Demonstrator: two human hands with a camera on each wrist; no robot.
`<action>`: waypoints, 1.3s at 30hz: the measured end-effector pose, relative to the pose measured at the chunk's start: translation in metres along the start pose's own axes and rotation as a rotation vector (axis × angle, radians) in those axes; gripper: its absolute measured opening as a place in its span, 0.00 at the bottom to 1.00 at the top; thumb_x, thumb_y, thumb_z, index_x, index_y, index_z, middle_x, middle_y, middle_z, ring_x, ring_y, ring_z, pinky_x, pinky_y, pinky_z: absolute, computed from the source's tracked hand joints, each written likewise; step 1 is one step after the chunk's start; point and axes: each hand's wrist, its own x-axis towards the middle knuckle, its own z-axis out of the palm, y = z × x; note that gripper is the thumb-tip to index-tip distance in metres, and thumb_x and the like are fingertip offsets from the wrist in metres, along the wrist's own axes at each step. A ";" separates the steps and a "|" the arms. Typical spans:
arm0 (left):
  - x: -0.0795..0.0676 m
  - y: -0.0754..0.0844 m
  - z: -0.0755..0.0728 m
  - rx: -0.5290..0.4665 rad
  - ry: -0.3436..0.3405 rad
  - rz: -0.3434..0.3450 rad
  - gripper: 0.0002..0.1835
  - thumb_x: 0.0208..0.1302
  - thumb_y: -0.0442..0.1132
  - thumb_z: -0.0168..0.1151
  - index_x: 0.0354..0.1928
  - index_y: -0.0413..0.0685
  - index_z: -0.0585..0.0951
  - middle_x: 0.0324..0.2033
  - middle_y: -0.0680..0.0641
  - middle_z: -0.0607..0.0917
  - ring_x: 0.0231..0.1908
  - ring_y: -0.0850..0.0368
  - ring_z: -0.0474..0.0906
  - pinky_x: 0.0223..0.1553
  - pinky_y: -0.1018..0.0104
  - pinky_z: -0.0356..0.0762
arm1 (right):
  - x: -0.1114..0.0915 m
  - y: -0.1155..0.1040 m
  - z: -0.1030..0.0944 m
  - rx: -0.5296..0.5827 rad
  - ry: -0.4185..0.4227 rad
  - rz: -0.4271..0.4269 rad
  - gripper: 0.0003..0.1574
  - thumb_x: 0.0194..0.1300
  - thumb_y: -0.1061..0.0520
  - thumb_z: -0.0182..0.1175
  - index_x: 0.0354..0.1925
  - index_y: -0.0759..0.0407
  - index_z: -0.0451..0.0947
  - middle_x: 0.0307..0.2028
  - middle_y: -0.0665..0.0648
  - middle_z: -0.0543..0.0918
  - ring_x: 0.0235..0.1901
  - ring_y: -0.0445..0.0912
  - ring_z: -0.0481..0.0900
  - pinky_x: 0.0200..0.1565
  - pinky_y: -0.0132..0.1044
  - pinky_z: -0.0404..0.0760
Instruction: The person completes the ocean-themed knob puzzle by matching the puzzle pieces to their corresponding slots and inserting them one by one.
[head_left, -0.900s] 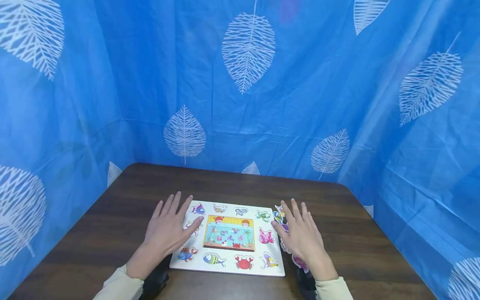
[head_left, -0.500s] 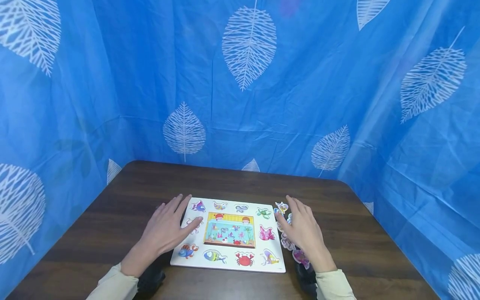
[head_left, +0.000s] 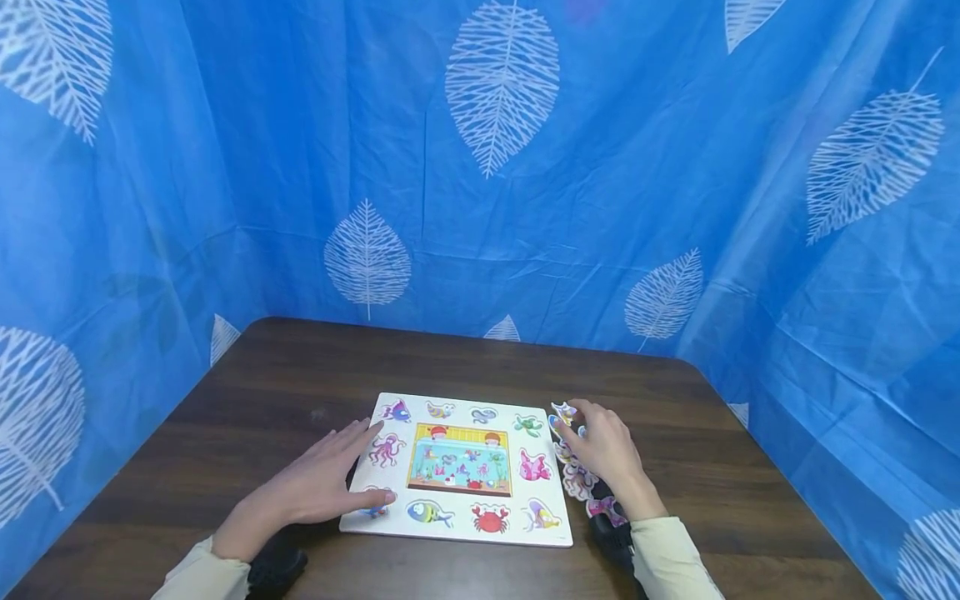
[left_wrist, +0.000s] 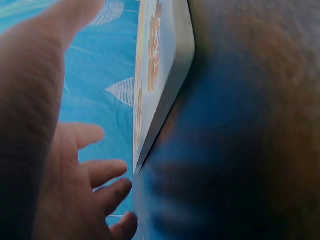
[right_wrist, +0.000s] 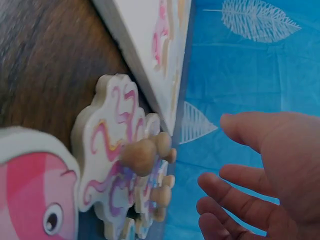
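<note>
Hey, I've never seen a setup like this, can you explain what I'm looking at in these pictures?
There's no machine here, just a person's bare left hand and right hand. The wide picture comes from a camera on the head; the close ones come from cameras on each wrist. On the dark table lies a white board showing sea animals, and beside its right edge are loose pieces, some with knobs. The left hand is at the board's left side, the right hand by the pieces. Neither appears to hold anything.
</note>
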 end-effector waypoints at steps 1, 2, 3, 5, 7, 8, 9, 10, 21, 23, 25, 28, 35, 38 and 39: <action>0.000 0.000 0.000 -0.007 -0.011 0.007 0.60 0.52 0.76 0.67 0.80 0.47 0.62 0.79 0.37 0.59 0.78 0.34 0.53 0.74 0.30 0.54 | 0.001 0.001 0.001 -0.005 -0.004 -0.001 0.32 0.68 0.46 0.69 0.62 0.64 0.79 0.44 0.61 0.87 0.37 0.51 0.80 0.40 0.50 0.83; -0.001 0.000 -0.001 -0.011 -0.020 0.015 0.60 0.51 0.76 0.67 0.79 0.48 0.62 0.79 0.37 0.59 0.78 0.34 0.53 0.73 0.29 0.55 | 0.002 0.001 0.002 -0.010 -0.006 -0.001 0.32 0.68 0.47 0.69 0.62 0.64 0.79 0.43 0.61 0.87 0.36 0.50 0.79 0.39 0.49 0.83; 0.000 0.000 -0.001 -0.011 -0.024 0.025 0.60 0.51 0.76 0.68 0.79 0.48 0.63 0.79 0.38 0.59 0.78 0.34 0.53 0.73 0.29 0.56 | 0.002 0.002 0.003 -0.010 -0.007 -0.001 0.31 0.67 0.47 0.69 0.61 0.64 0.80 0.42 0.60 0.87 0.34 0.49 0.79 0.37 0.47 0.82; 0.000 -0.001 -0.001 -0.009 -0.027 0.042 0.60 0.50 0.76 0.69 0.79 0.49 0.64 0.79 0.39 0.59 0.78 0.35 0.53 0.71 0.27 0.58 | 0.003 0.004 0.004 -0.011 -0.008 -0.001 0.30 0.66 0.48 0.70 0.60 0.65 0.81 0.40 0.59 0.87 0.33 0.48 0.78 0.35 0.45 0.80; -0.001 -0.002 -0.001 -0.016 -0.030 0.053 0.61 0.48 0.75 0.71 0.79 0.49 0.64 0.79 0.40 0.59 0.78 0.35 0.53 0.71 0.28 0.59 | 0.003 0.005 0.007 -0.014 -0.008 0.000 0.29 0.66 0.49 0.71 0.58 0.65 0.82 0.38 0.58 0.87 0.32 0.47 0.78 0.34 0.44 0.78; -0.001 -0.003 -0.001 -0.021 -0.033 0.054 0.61 0.48 0.75 0.71 0.79 0.49 0.64 0.80 0.40 0.59 0.78 0.35 0.53 0.71 0.27 0.59 | 0.003 0.006 0.008 -0.012 -0.013 0.004 0.28 0.66 0.49 0.71 0.58 0.65 0.82 0.38 0.58 0.87 0.31 0.47 0.78 0.34 0.43 0.78; -0.001 -0.003 -0.001 -0.026 -0.038 0.053 0.61 0.47 0.74 0.72 0.79 0.48 0.64 0.80 0.40 0.59 0.78 0.35 0.53 0.70 0.27 0.60 | 0.003 0.007 0.009 -0.010 -0.016 0.006 0.28 0.65 0.49 0.71 0.57 0.65 0.83 0.38 0.58 0.87 0.30 0.47 0.77 0.33 0.43 0.77; -0.002 -0.004 -0.001 -0.029 -0.044 0.052 0.62 0.47 0.74 0.72 0.79 0.48 0.64 0.80 0.40 0.59 0.78 0.35 0.53 0.70 0.27 0.60 | 0.004 0.007 0.010 -0.010 -0.018 0.009 0.27 0.65 0.49 0.71 0.57 0.65 0.83 0.38 0.58 0.87 0.30 0.46 0.76 0.33 0.43 0.76; -0.003 -0.009 -0.004 -0.004 -0.103 0.068 0.65 0.44 0.75 0.74 0.77 0.40 0.65 0.79 0.39 0.61 0.76 0.32 0.58 0.69 0.29 0.63 | 0.007 0.014 0.017 0.017 -0.012 -0.005 0.16 0.66 0.53 0.71 0.50 0.59 0.89 0.46 0.63 0.90 0.34 0.50 0.82 0.39 0.51 0.82; -0.003 -0.010 -0.003 -0.006 -0.104 0.071 0.66 0.43 0.75 0.75 0.77 0.38 0.65 0.79 0.38 0.60 0.76 0.33 0.58 0.70 0.29 0.63 | 0.008 0.016 0.018 0.016 -0.018 -0.014 0.14 0.66 0.54 0.72 0.48 0.57 0.90 0.47 0.63 0.90 0.34 0.50 0.81 0.38 0.49 0.82; -0.003 -0.010 -0.003 -0.011 -0.105 0.070 0.67 0.41 0.74 0.76 0.77 0.37 0.64 0.79 0.38 0.60 0.77 0.34 0.58 0.71 0.31 0.63 | 0.009 0.016 0.019 0.021 -0.024 -0.017 0.13 0.66 0.54 0.72 0.47 0.56 0.90 0.46 0.62 0.90 0.33 0.49 0.80 0.36 0.46 0.80; -0.003 -0.011 -0.002 -0.019 -0.106 0.072 0.68 0.42 0.74 0.76 0.77 0.36 0.63 0.79 0.38 0.60 0.77 0.35 0.57 0.71 0.32 0.62 | 0.010 0.018 0.021 0.032 -0.018 -0.020 0.12 0.65 0.55 0.72 0.46 0.57 0.90 0.40 0.58 0.90 0.31 0.47 0.78 0.34 0.43 0.78; -0.004 -0.010 -0.002 -0.029 -0.109 0.092 0.68 0.43 0.73 0.76 0.77 0.35 0.62 0.79 0.37 0.59 0.77 0.34 0.57 0.71 0.32 0.63 | 0.012 0.020 0.024 0.037 -0.022 -0.001 0.14 0.66 0.55 0.72 0.48 0.57 0.89 0.38 0.56 0.90 0.30 0.46 0.77 0.34 0.41 0.77; -0.005 -0.010 -0.003 -0.027 -0.107 0.097 0.68 0.43 0.73 0.76 0.77 0.35 0.63 0.79 0.37 0.60 0.77 0.34 0.58 0.71 0.32 0.63 | 0.012 0.021 0.024 0.033 -0.008 -0.006 0.12 0.66 0.55 0.72 0.47 0.57 0.90 0.43 0.60 0.91 0.33 0.49 0.81 0.38 0.47 0.81; -0.005 -0.010 -0.003 -0.026 -0.105 0.098 0.68 0.43 0.73 0.76 0.77 0.35 0.63 0.79 0.37 0.60 0.77 0.35 0.58 0.71 0.32 0.63 | 0.013 0.021 0.024 0.035 -0.004 -0.007 0.12 0.66 0.55 0.72 0.46 0.57 0.90 0.44 0.61 0.91 0.34 0.50 0.82 0.39 0.49 0.82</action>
